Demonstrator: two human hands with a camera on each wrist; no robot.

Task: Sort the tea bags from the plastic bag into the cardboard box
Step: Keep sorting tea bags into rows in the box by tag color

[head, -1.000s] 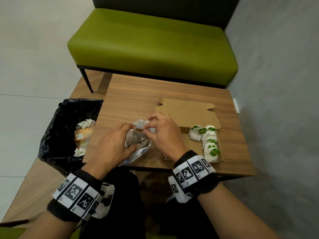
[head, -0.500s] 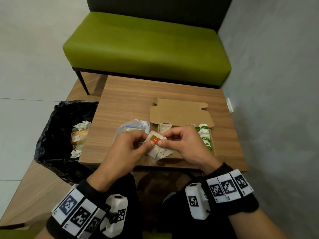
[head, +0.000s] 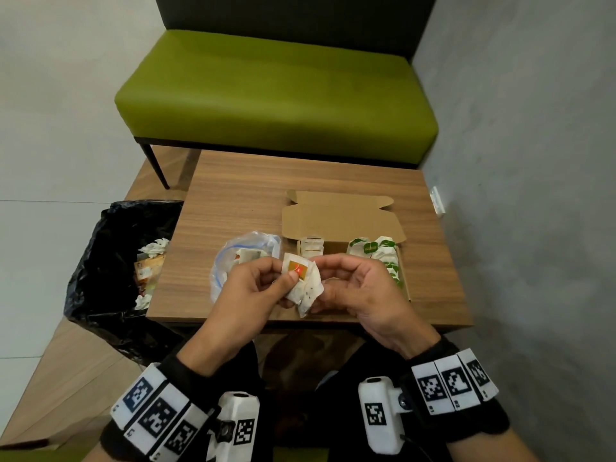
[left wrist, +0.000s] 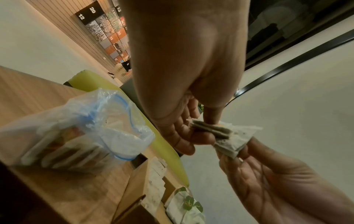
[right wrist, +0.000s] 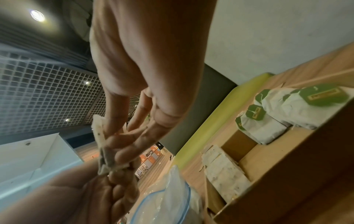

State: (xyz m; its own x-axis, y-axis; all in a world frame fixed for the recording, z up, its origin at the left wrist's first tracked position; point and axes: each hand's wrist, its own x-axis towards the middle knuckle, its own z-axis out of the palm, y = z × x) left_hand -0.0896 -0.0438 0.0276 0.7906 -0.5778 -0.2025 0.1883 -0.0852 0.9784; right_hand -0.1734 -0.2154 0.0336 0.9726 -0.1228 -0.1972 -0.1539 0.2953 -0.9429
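Small stack of tea bags [head: 304, 284] pinched between left hand [head: 256, 288] and right hand [head: 358, 291], above near desk [head: 233, 195] edge. Cardboard box [head: 343, 221] just beyond, right hand nearer; plastic bag [head: 233, 251] left

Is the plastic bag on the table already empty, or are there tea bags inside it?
Not empty. The plastic bag lies open-mouthed on the table, and several tea bags show through it.

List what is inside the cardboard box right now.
In the cardboard box: a row of plain white tea bags at left, green-labelled tea bags at right. The right hand covers the near part.
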